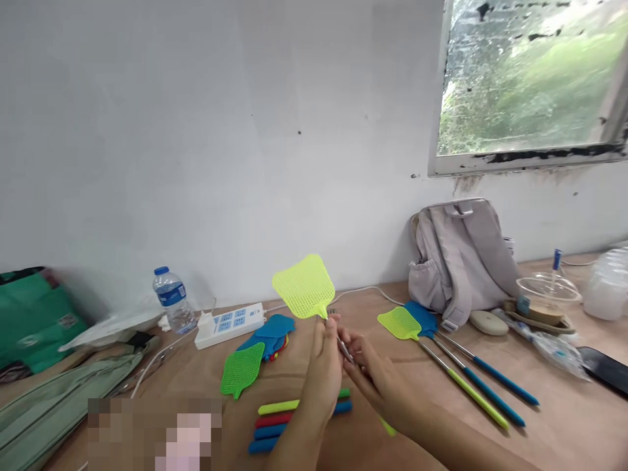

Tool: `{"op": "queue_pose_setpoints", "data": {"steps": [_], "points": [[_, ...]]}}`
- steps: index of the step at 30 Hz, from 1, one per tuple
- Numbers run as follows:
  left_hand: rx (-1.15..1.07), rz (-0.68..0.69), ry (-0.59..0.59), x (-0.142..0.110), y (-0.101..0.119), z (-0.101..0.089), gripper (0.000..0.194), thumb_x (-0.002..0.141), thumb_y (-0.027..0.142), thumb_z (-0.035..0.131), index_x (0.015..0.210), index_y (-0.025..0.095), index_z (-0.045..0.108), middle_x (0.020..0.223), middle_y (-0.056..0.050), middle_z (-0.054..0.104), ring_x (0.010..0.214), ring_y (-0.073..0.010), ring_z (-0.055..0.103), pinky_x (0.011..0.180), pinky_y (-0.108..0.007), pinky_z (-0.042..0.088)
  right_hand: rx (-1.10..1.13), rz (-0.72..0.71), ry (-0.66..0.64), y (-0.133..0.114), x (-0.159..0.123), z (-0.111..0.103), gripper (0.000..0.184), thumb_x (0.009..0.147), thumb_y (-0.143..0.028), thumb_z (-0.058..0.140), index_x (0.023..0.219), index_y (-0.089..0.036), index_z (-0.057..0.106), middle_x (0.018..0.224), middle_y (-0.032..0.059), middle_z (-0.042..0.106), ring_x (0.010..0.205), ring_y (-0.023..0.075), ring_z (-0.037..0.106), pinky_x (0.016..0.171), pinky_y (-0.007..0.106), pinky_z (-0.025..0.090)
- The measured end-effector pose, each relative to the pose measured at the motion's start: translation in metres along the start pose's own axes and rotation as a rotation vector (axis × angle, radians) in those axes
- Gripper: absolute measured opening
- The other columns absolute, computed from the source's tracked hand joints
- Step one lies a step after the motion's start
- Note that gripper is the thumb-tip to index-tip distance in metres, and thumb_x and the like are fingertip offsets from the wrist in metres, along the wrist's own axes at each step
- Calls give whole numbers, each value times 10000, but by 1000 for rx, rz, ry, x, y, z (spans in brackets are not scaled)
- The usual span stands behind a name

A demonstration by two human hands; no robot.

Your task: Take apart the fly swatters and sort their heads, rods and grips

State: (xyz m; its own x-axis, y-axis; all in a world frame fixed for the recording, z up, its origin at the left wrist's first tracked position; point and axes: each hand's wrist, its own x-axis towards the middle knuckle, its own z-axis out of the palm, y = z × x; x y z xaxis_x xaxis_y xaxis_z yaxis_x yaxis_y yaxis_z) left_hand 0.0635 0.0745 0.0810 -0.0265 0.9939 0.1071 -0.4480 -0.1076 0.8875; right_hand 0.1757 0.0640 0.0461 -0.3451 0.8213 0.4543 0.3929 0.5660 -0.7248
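Observation:
A yellow-green fly swatter is raised above the middle of the table, its mesh head up and tilted to the left. My left hand is closed around the neck just below the head. Lower down, my right hand pinches the metal rod between its fingers. A yellow-green grip end shows below my right hand. Loose handle grips in yellow, red, blue and green lie under my hands, partly hidden by my left forearm. Left of them are a green swatter head and a pile of blue heads.
Swatters with rods and grips lie at the right, before a grey backpack. A power strip, water bottle and green bag stand left. A phone and plastic cup are far right.

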Motion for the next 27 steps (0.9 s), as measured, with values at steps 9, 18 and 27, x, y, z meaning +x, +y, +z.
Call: {"op": "queue_pose_setpoints", "data": {"steps": [9, 18, 27], "points": [[-310, 217, 180, -3, 54, -8, 342, 771, 432, 591, 629, 192, 391, 458, 105, 261, 341, -29, 217, 332, -151, 225, 384, 16, -111, -39, 30, 35, 327, 864, -439, 425, 644, -202, 379, 530, -55, 415, 472, 82, 373, 450, 204, 261], [-438, 261, 159, 1, 81, -33, 287, 868, 298, 478, 622, 181, 388, 458, 104, 219, 336, -32, 171, 335, -146, 225, 1195, 350, -555, -48, 28, 45, 494, 729, -671, 493, 643, -187, 439, 313, -124, 341, 268, 35, 215, 331, 170, 247], [-479, 523, 339, -10, 141, -82, 380, 954, 179, 213, 607, 171, 369, 409, 92, 276, 321, -27, 222, 354, -143, 238, 816, 292, -361, 17, -21, 21, 403, 811, -555, 492, 708, -166, 492, 481, -76, 429, 403, 55, 369, 420, 179, 290]]}}
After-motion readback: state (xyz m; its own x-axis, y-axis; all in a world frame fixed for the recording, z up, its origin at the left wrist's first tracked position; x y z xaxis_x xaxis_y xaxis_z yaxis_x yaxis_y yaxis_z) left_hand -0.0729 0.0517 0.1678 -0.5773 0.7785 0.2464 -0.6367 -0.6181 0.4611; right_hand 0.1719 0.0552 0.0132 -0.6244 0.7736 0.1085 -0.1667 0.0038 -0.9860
